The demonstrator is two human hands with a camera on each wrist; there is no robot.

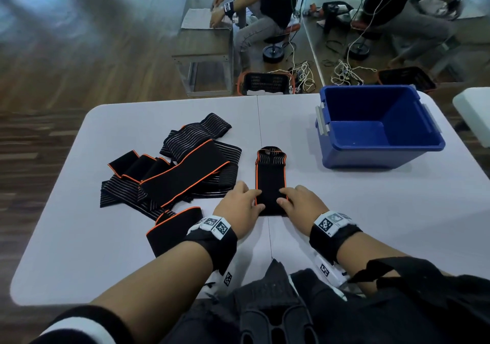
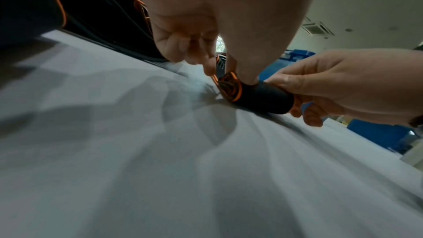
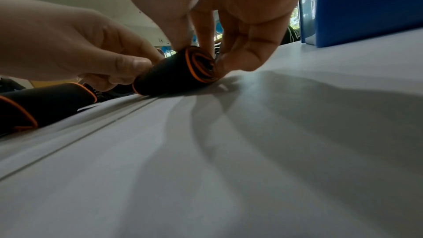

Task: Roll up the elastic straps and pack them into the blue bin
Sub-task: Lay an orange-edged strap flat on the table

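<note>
A black elastic strap with orange edging (image 1: 271, 176) lies lengthwise on the white table (image 1: 371, 211), its near end wound into a tight roll (image 2: 258, 97) (image 3: 176, 71). My left hand (image 1: 240, 207) pinches the roll's left end and my right hand (image 1: 302, 202) pinches its right end. The wrist views show fingers and thumbs curled round the roll. Several loose straps (image 1: 175, 168) lie heaped to the left. The blue bin (image 1: 376, 129) stands open at the back right, nothing visible inside.
One more strap (image 1: 172, 233) lies by my left wrist near the table's front edge. Beyond the table are other people seated at a desk (image 1: 204, 41), black baskets (image 1: 265, 82) and cables on the floor.
</note>
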